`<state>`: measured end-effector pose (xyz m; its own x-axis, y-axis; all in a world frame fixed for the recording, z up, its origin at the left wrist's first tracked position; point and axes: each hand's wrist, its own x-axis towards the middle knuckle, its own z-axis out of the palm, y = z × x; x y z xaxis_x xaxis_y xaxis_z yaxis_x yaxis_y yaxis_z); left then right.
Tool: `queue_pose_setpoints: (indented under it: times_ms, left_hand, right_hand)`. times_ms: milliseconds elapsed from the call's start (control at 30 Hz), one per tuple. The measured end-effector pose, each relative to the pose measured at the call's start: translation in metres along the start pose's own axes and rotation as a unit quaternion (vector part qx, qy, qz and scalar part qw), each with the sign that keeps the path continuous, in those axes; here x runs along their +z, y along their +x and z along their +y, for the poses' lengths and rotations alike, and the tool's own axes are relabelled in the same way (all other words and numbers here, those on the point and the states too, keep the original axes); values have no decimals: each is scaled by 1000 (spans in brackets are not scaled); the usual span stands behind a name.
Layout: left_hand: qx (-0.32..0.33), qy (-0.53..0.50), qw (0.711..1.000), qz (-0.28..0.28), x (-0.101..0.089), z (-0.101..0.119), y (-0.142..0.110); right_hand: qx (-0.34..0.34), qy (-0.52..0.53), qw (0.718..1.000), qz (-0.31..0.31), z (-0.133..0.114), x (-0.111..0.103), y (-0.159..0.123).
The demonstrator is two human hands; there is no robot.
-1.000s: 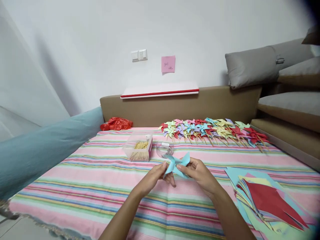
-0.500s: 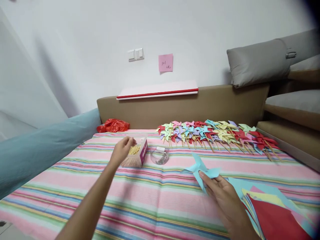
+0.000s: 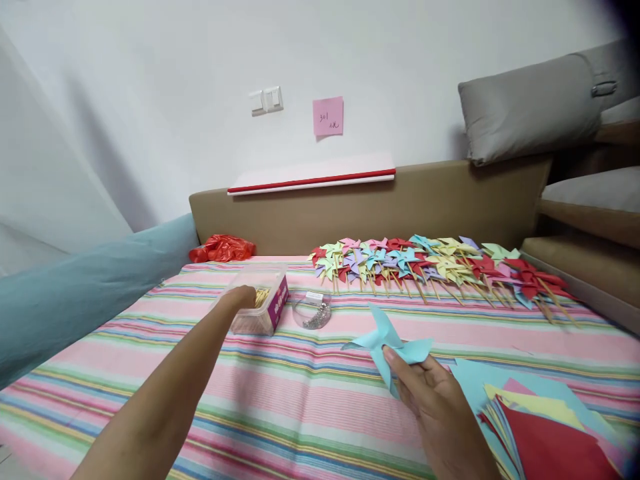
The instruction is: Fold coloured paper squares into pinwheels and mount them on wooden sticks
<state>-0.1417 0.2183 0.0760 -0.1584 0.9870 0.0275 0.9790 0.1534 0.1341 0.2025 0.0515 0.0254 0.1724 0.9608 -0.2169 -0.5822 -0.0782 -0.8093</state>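
My left hand (image 3: 243,298) reaches down into a clear plastic box (image 3: 253,325) with a purple label. Its fingers are hidden inside, beside thin wooden sticks (image 3: 262,297). In my right hand (image 3: 430,393), a light-blue paper pinwheel (image 3: 384,330) is pinched at its centre, thumb in front; no stick shows on it. Just right of the box sits a round clear case (image 3: 314,313) holding small silver metal pieces.
Many-coloured pinwheels on sticks (image 3: 400,259) lie along the back of the striped cloth (image 3: 270,407). Coloured paper sheets (image 3: 555,433) are stacked at the lower right. A red plastic bag (image 3: 225,248) lies at the back left, near a blue-covered armrest (image 3: 100,287).
My left hand has gone from above the box's edge down into it. The right hand still pinches the blue pinwheel, and the whole view has shifted slightly.
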Motion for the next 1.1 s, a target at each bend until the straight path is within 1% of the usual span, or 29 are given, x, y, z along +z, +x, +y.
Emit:
queue_pose_setpoints:
  times_ms: [100,167,233,267,333,367,400,433,467,500,533,600,667,833,900,967,1000,1033,1100]
  left_hand:
    - [-21,-11,1000,10,-16,13,-3]
    - [-17,-30,998,46,-27,26,-17]
    - [11,-66,994,90,-32,43,-44]
    - [36,-91,989,111,-30,52,-63]
    - [85,-151,977,127,-19,71,-105]
    - [119,-202,964,125,-10,80,-127]
    - [175,-340,918,102,0,87,-148]
    - [213,-459,861,52,10,94,-166]
    - [226,-542,809,12,21,99,-181]
    - [225,-593,773,-22,30,104,-193]
    - [222,-626,746,-47,38,107,-200]
    - [213,-665,710,-89,52,111,-207]
    - [204,-689,685,-124,61,113,-205]
    - [178,-730,634,-183,77,114,-196]
    - [178,-735,616,-221,81,113,-197]
    - [173,-729,607,-266,83,112,-200]
    - [171,-721,609,-283,82,112,-202]
    - [171,-713,615,-291,82,112,-204]
    - [173,-698,635,-282,80,111,-207]
  right_hand:
    - [-4,-4,1000,7,-1,2,-2]
    - [-14,-4,1000,18,-1,1,-2]
    - [-16,-6,999,31,1,-2,0]
    - [-14,-8,999,34,2,-3,2]
    - [-10,-9,999,31,4,-5,5]
    - [-10,-4,1000,23,5,-6,6]
    - [-12,6,1000,14,6,-7,7]
    - [-16,19,1000,4,5,-8,8]
    - [-21,36,999,-4,4,-9,8]
    - [-26,56,998,-7,3,-10,8]
    - [-32,77,997,-5,1,-11,8]
    - [-42,116,992,6,-3,-13,7]
    - [-46,146,988,22,-6,-14,6]
    - [-40,153,986,45,-5,-12,8]
    - [-33,156,986,51,-1,-8,9]
    - [-21,162,985,50,4,-4,9]
    - [-14,162,986,44,7,-2,9]
    - [-6,159,987,36,10,-1,9]
    - [7,149,989,14,14,1,8]
